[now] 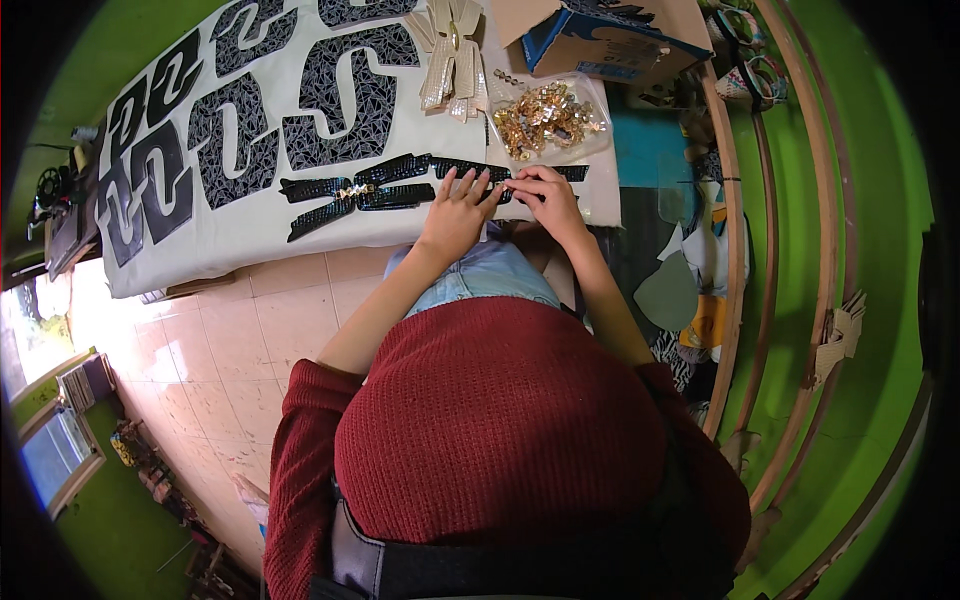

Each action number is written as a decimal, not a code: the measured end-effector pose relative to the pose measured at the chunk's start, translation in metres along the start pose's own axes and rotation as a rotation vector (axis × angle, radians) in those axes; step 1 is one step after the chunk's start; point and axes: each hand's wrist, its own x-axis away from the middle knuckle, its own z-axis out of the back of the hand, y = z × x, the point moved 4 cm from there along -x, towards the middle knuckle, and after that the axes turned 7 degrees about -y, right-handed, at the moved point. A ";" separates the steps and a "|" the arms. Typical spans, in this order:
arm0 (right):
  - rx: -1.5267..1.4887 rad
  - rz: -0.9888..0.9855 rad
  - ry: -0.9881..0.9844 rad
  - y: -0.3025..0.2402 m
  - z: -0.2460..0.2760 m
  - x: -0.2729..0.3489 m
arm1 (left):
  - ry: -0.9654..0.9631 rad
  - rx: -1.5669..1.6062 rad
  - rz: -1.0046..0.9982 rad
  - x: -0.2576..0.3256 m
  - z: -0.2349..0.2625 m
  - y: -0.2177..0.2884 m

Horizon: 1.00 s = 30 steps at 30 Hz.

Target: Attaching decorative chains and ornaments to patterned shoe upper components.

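Observation:
My left hand (460, 210) lies flat with its fingers spread over a glossy black, crocodile-textured strap piece (572, 173) near the table's front edge. Close beside its fingertips, my right hand (550, 203) pinches thumb and fingers together at the same piece; whatever sits between them is too small to make out. To the left lies a similar black bow-like piece (395, 195), its split ends fanned out and a gold ornament (355, 190) across its middle. Just beyond my hands, a clear plastic tub (597, 97) holds a heap of gold metal fittings (545, 118).
Large S-shaped black patterned pieces (320, 140) cover the left of the white-covered table (240, 240). A cream bow-like piece (450, 60) lies at the back, beside an open cardboard box (680, 40). Wooden rails (822, 200) run along the green wall on the right.

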 end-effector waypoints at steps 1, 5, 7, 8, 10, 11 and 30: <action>-0.039 0.014 -0.024 -0.001 0.003 0.000 | 0.000 -0.001 -0.001 0.000 -0.001 0.000; -0.117 -0.078 -0.060 0.005 0.018 0.003 | -0.001 -0.001 -0.002 0.000 -0.002 -0.001; -0.111 -0.104 -0.057 0.005 0.027 0.004 | -0.003 0.008 -0.003 0.000 -0.002 -0.001; -0.123 -0.159 -0.058 0.008 0.029 0.004 | -0.002 0.009 0.000 0.000 -0.002 -0.001; -0.130 -0.179 -0.060 0.013 0.030 0.005 | -0.001 0.010 -0.002 0.000 -0.002 -0.001; -0.130 -0.180 -0.058 0.015 0.029 0.007 | -0.001 0.018 0.000 0.000 -0.002 -0.001; 0.183 0.006 0.050 0.002 0.016 0.004 | -0.046 0.018 -0.007 -0.001 0.002 -0.001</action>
